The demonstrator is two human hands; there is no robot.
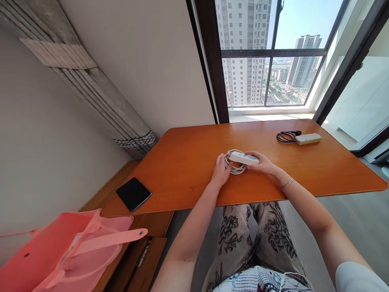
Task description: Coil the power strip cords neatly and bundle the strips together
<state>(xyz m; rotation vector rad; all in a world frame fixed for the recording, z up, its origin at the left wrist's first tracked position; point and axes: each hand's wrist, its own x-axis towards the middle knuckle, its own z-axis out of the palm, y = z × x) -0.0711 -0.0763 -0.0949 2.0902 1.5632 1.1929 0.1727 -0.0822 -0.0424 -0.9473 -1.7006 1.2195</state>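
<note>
A white power strip (pixel 244 158) lies across a coil of its white cord (pixel 238 170), just above or on the wooden tabletop (pixel 188 166). My left hand (pixel 221 170) is closed round the left side of the coiled cord, thumb at the near end of the strip. On the other side, my right hand (pixel 261 162) grips the right end of the power strip, fingers behind it and thumb below. Whether the strip rests on the table or is slightly lifted, I cannot tell.
A second power strip (pixel 308 139) with a coiled black cord (pixel 285 137) lies at the back right. Near the left edge rests a black tablet (pixel 133 194). A pink bag (pixel 75 251) stands beside the table's left end. Behind is a window (pixel 270 52).
</note>
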